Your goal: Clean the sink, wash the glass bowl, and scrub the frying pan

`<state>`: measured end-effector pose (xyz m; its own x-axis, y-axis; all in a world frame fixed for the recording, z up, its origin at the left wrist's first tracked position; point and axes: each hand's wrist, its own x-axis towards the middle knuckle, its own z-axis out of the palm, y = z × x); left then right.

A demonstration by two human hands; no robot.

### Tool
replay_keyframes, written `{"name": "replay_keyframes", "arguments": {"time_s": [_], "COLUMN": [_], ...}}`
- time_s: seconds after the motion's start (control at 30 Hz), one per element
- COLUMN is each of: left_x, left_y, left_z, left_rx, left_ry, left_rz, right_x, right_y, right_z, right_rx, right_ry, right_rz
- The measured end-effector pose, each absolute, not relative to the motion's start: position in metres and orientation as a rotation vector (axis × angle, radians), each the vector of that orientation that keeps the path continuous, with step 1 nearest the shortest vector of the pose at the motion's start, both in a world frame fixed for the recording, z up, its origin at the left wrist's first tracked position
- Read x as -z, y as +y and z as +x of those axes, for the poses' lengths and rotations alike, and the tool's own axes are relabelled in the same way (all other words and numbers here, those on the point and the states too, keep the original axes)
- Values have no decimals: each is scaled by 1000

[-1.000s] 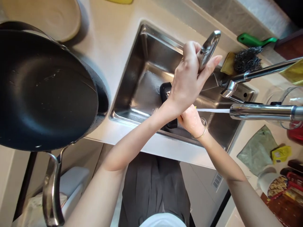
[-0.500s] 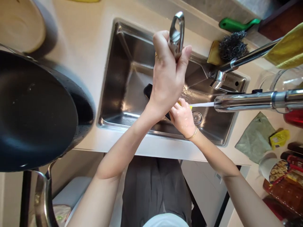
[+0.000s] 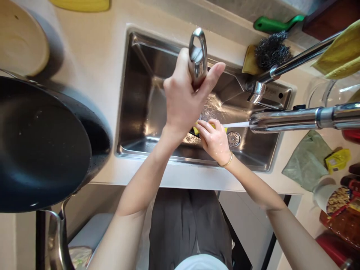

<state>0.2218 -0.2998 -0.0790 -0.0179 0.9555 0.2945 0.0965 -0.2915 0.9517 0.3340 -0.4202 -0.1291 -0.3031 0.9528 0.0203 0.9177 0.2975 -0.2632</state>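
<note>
My left hand (image 3: pixel 185 93) is closed around the metal handle of a spatula (image 3: pixel 198 62), whose looped end sticks up above my fist. Its black head is mostly hidden beneath my hands. Lower and to the right, my right hand (image 3: pixel 215 140) presses a yellow sponge (image 3: pixel 224 129) against the utensil; only the sponge's edges show between and beside my fingers. Both hands are over the steel sink (image 3: pixel 149 112). A stream of water (image 3: pixel 236 125) runs from the faucet (image 3: pixel 281 120) onto the sponge and my right fingers.
A large dark pan (image 3: pixel 47 142) stands on the left, its metal handle jutting toward me. Behind it is a pale round board (image 3: pixel 22 41). A steel-wool scrubber (image 3: pixel 272 50) and a green-handled tool (image 3: pixel 275 24) lie behind the sink. Right of it are a plastic bag (image 3: pixel 306 161) and several food packages.
My left hand has shifted left and slightly down with the spatula. My right hand has slid a little left with the sponge. The black head is now more hidden. Water keeps running.
</note>
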Motion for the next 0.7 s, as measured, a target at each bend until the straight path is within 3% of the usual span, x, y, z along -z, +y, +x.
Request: {"name": "replay_keyframes", "arguments": {"time_s": [0.2,0.4,0.7], "left_x": [109,99,96], "left_y": [-274,-291,-314], "left_z": [221,241,250], "left_rx": [-1117,-1402,-1502], "left_ry": [634,781,917], "left_rz": [1295,1280,1136], "right_x": [128,131,137], "right_y": [-419,-415,-432], "right_z": [338,343,350], "right_rx": [-332,-249,-56], "right_ry": [-2352,-2442,-2462], "right_rz": [-1787,-1738,-1742]}}
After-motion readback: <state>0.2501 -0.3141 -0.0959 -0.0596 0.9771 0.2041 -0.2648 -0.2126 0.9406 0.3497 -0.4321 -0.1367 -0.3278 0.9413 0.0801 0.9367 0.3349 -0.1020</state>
